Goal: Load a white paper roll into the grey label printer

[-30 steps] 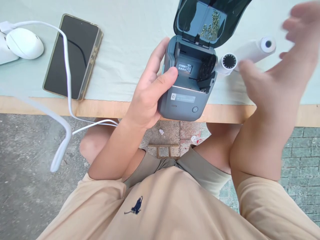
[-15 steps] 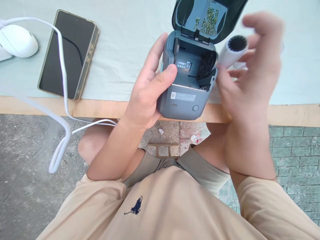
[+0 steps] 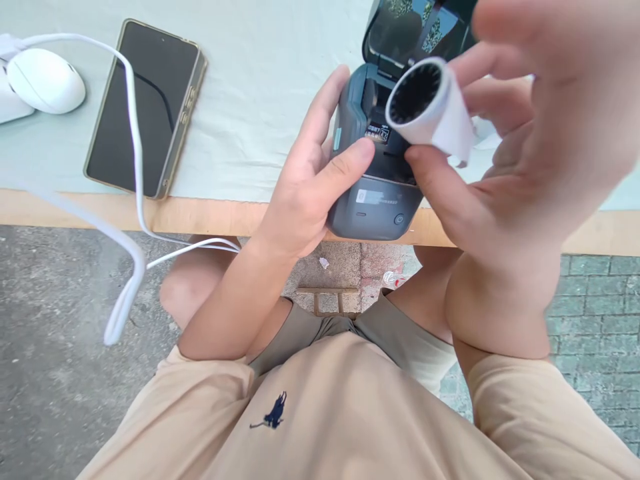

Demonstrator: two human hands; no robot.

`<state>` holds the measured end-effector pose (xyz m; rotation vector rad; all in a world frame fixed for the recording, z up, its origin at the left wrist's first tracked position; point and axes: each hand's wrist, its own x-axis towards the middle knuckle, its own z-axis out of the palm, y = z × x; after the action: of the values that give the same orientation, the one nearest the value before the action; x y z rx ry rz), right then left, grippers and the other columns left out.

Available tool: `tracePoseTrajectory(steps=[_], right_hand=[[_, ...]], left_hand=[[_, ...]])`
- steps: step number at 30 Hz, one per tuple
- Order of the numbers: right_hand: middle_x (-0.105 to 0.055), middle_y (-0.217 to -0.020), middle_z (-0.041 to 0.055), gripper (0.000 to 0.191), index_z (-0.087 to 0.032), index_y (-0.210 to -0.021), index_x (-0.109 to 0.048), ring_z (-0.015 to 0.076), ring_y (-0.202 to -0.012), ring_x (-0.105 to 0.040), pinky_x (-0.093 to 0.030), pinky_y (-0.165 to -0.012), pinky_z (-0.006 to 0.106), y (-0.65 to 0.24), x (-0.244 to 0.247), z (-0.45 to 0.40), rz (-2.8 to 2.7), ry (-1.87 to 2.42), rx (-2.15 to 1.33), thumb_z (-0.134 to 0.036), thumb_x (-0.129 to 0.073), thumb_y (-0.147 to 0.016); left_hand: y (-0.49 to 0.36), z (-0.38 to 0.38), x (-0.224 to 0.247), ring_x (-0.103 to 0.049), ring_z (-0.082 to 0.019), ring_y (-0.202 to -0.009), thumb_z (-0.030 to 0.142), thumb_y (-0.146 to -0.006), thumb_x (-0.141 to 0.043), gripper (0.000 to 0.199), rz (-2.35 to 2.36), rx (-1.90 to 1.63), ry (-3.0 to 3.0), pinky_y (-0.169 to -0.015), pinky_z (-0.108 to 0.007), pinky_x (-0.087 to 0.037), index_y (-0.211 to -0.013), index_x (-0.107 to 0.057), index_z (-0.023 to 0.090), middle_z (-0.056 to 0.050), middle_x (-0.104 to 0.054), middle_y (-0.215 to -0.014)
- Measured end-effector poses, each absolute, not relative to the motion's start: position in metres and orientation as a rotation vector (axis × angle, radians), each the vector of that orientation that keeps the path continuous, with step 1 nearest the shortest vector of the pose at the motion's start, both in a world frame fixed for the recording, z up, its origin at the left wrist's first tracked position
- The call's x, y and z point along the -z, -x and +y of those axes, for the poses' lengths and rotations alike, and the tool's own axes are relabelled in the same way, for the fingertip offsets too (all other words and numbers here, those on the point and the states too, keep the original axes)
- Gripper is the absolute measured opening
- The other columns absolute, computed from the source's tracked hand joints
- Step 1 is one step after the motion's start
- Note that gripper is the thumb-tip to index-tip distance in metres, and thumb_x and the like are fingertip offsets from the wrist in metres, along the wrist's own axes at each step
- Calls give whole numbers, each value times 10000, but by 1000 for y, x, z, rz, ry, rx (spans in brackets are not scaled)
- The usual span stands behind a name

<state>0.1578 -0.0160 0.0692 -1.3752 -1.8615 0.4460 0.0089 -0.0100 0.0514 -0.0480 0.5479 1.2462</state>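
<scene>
My left hand [image 3: 320, 177] grips a dark grey label printer [image 3: 377, 212] by its left side, thumb over the rim of the paper bay. The printer's lid [image 3: 400, 33] stands raised, and its bay is partly hidden behind a white label roll [image 3: 453, 123]. That roll has a black toothed core and a loose paper end. Between thumb and fingers, my right hand [image 3: 510, 140] pinches the roll above the right part of the bay. Whether the roll touches the printer I cannot tell. Motion blurs part of the right hand.
A smartphone [image 3: 145, 110] lies on the pale cloth [image 3: 250, 87] to the left, a white cable [image 3: 133, 127] across it. Beside it sits a white mouse-shaped thing [image 3: 47, 80]. The table's wooden edge [image 3: 215, 213] runs just in front of my knees.
My right hand has brought the label roll leftward from beside the printer to over its bay, the core now facing me more. My left hand and the printer have shifted slightly right.
</scene>
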Motion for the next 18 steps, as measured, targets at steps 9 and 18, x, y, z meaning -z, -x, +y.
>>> tracePoseTrajectory(steps=[9,18], right_hand=[[-641,-961,-7,60,-197,-828,-580,114,-954,-600,-494,-820,280,-164,-73,-10,-2189,1192,-93,-231,-586,-779],[-629,-888,-46,112,-231,-847,-625,110,-920,-587,-497,-874,310,-161,-68,-18,-2199,912,-314,-238,-638,-736]], left_hand=[[3,-15,-36,-310,-280,-1293,213,-824,-163,587,715,-1083,-1028,-810,-321,-442,-1353,-417,214,-10,-377,-1439],[-1,-7,-16,-609,-229,-1124,341,-725,-648,678,587,-1193,-944,-876,-325,-547,-1326,-348,245,-38,-616,-1218]])
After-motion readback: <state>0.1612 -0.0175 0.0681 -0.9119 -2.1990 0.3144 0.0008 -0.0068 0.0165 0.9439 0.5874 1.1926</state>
